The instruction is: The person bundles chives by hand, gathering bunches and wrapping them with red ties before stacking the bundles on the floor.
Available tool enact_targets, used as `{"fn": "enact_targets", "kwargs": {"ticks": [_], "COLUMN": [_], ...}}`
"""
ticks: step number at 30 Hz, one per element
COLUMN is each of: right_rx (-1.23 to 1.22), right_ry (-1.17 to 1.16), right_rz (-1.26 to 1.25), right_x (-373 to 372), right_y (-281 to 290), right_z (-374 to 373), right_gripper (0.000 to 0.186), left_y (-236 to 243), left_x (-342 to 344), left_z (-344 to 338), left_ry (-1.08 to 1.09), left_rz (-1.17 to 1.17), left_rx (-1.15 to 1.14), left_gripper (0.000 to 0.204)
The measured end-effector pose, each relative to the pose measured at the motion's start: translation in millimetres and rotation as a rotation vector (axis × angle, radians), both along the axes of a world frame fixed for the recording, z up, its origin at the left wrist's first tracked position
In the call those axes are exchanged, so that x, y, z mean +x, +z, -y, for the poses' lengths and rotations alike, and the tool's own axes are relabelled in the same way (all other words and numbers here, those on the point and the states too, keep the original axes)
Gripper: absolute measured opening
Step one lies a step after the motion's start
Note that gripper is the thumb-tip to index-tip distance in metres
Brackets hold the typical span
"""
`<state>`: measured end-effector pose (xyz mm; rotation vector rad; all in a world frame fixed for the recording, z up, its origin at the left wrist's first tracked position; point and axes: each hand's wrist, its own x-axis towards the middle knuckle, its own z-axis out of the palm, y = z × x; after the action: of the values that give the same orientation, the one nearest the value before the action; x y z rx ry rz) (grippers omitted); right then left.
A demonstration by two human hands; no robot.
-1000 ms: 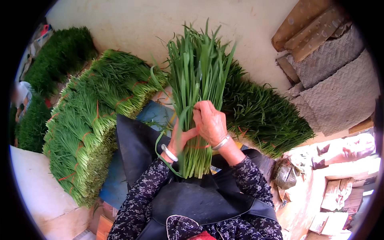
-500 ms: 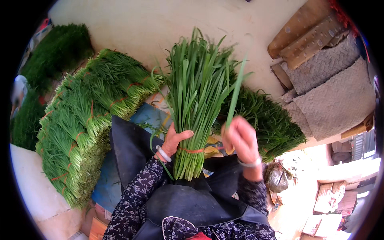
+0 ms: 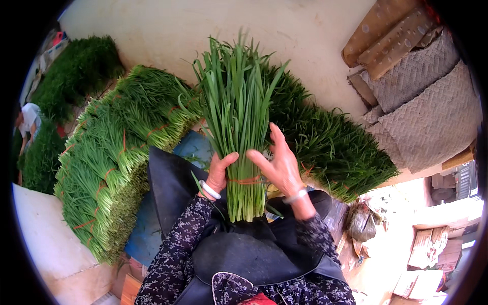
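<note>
A tall bunch of garlic chives (image 3: 236, 112) stands upright over my lap, its pale cut ends down and its green leaves up. An orange-red band (image 3: 244, 180) circles its lower stems. My left hand (image 3: 217, 175) grips the bunch from the left, thumb across the front, the other fingers mostly hidden. Against the right side, just above the band, is my right hand (image 3: 282, 165), open with thumb and fingers apart. A loose leaf (image 3: 196, 182) hangs by my left wrist. A black apron (image 3: 239, 256) covers my lap.
Banded chive bundles (image 3: 117, 147) are stacked to my left. More chives (image 3: 330, 147) lie in a pile on the right. Woven grey mats (image 3: 427, 112) and brown cardboard (image 3: 386, 40) lean at the far right. Another person (image 3: 29, 122) is at the far left edge.
My right hand has let go of a single long leaf it held out to the right and come in beside the bunch, fingers spread. The bunch now stands straighter and slightly left.
</note>
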<state>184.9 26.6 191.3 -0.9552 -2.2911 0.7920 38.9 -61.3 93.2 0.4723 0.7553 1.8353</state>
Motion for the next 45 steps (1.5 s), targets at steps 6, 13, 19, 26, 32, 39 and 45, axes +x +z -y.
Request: {"fn": "enact_targets", "kwargs": {"ticks": [6, 13, 19, 26, 32, 39, 45], "right_rx": [-0.187, -0.445, 0.351, 0.813, 0.215, -0.911, -0.678], "right_ry": [-0.133, -0.04, -0.245, 0.061, -0.409, 0.381, 0.392], "right_rz": [-0.241, -0.467, -0.272, 0.117, -0.176, -0.337, -0.673], "right_x": [-40.8, -6.1, 10.0, -20.5, 47.9, 54.0, 27.3], "right_y": [-43.7, -73.9, -8.3, -6.8, 17.0, -59.1, -44.1], "right_z": [-6.7, -33.0, -18.3, -56.7, -88.6, -41.5, -61.6], "right_gripper": [0.084, 0.081, 0.045, 0.032, 0.08, 0.114, 0.098], "left_y": [-18.2, -27.3, -25.7, -24.3, -29.1, -6.2, -0.2], "left_x": [13.4, 17.0, 17.2, 29.4, 10.0, 19.4, 22.3], "left_z": [9.4, 8.5, 6.8, 1.6, 11.6, -5.9, -12.8], "left_ry": [0.053, 0.055, 0.072, 0.037, -0.001, -0.071, -0.143], "left_rz": [-0.011, -0.012, -0.066, -0.148, -0.051, -0.126, -0.49], "left_rx": [-0.093, -0.126, -0.147, -0.133, -0.089, -0.068, -0.089], "left_gripper": [0.047, 0.044, 0.045, 0.045, 0.054, 0.053, 0.058]}}
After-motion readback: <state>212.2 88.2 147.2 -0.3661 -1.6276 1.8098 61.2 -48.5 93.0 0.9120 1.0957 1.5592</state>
